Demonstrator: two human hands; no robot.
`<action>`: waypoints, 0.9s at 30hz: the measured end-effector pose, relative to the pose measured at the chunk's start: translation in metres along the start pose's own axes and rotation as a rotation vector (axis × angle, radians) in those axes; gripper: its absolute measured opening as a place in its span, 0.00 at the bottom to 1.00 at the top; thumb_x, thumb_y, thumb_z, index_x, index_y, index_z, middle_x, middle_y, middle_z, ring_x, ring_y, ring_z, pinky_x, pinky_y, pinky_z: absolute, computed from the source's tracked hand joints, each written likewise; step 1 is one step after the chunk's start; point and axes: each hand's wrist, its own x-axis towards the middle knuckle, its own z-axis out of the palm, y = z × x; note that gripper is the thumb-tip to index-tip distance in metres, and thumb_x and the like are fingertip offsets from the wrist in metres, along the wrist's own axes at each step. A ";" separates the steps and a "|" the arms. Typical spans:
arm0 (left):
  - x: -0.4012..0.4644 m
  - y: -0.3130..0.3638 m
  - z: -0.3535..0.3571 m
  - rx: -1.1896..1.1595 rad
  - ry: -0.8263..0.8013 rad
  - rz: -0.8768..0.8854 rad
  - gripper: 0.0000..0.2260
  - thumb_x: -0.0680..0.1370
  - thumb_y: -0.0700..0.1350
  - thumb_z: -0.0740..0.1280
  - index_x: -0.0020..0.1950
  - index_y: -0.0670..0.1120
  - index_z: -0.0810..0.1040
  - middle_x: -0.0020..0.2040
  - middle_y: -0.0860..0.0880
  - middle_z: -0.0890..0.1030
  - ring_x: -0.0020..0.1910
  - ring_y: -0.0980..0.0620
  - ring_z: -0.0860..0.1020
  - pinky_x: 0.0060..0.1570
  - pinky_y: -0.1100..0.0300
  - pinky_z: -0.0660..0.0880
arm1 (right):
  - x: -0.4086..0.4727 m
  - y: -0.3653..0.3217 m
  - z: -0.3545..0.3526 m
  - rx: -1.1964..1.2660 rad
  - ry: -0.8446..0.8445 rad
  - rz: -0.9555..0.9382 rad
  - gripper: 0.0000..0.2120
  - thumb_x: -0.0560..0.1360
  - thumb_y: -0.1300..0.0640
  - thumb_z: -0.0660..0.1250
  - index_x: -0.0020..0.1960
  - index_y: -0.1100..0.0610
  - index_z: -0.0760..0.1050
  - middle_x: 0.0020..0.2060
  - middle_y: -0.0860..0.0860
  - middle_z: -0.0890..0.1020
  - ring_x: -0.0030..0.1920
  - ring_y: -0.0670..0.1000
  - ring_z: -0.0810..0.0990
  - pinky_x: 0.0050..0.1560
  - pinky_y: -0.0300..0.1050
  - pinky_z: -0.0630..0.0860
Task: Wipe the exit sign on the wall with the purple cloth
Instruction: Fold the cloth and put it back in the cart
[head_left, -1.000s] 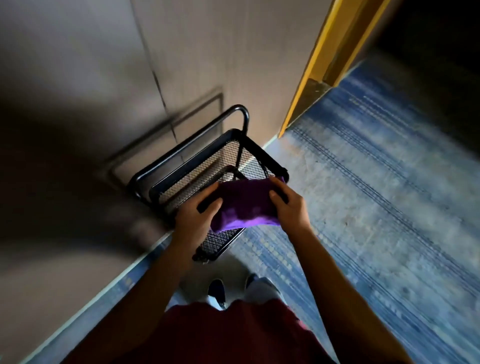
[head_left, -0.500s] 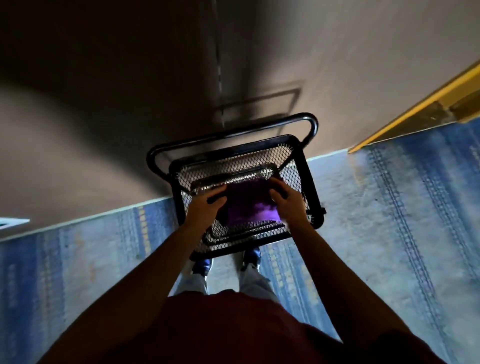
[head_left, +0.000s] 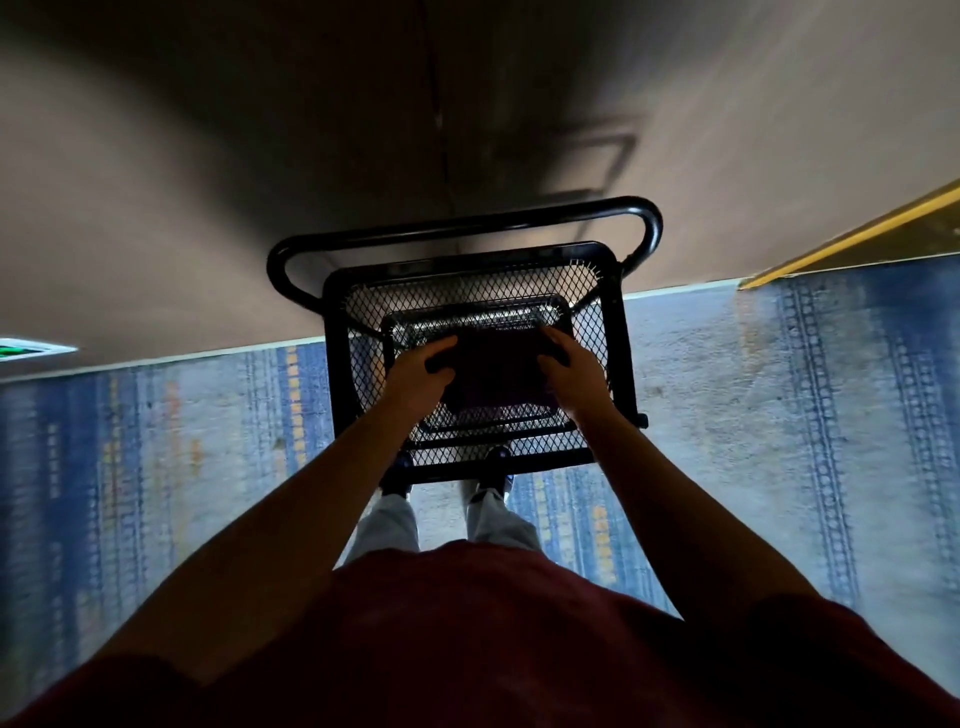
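The purple cloth (head_left: 493, 371), dark in shadow, is held flat over the top mesh shelf of a black cart (head_left: 618, 332). My left hand (head_left: 415, 376) grips its left edge and my right hand (head_left: 574, 376) grips its right edge. Low on the wall at the far left edge, a white sign with green marking (head_left: 31, 349) shows only in part, just above the skirting.
The cart's black tube handle (head_left: 467, 223) stands against the beige wall (head_left: 727, 130). A yellow door frame (head_left: 857, 234) is at the right. Blue patterned carpet (head_left: 779, 415) spreads to both sides. My shoes (head_left: 397, 470) are under the cart's near edge.
The view has swung round to face the wall squarely. Both hands have lowered the cloth onto the cart's top shelf, and the cloth now sits in shadow.
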 end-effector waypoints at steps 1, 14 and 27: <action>0.001 0.000 0.000 0.017 -0.003 -0.007 0.23 0.80 0.37 0.68 0.72 0.55 0.75 0.69 0.41 0.77 0.28 0.62 0.77 0.25 0.68 0.73 | 0.000 -0.001 0.000 0.016 -0.008 0.005 0.25 0.81 0.64 0.66 0.76 0.50 0.71 0.69 0.57 0.79 0.54 0.54 0.81 0.61 0.59 0.81; -0.001 0.009 0.003 0.116 0.022 -0.047 0.20 0.82 0.44 0.67 0.74 0.49 0.72 0.70 0.42 0.76 0.43 0.58 0.78 0.35 0.66 0.72 | -0.009 -0.009 -0.002 0.008 -0.013 0.057 0.25 0.81 0.61 0.66 0.77 0.50 0.69 0.70 0.57 0.78 0.65 0.60 0.80 0.65 0.64 0.79; -0.056 0.036 -0.018 0.097 0.279 0.196 0.15 0.80 0.44 0.70 0.67 0.45 0.78 0.58 0.51 0.76 0.58 0.52 0.75 0.58 0.63 0.70 | -0.055 -0.059 -0.034 0.053 0.142 -0.183 0.22 0.80 0.59 0.69 0.73 0.55 0.74 0.71 0.53 0.77 0.68 0.50 0.75 0.71 0.48 0.71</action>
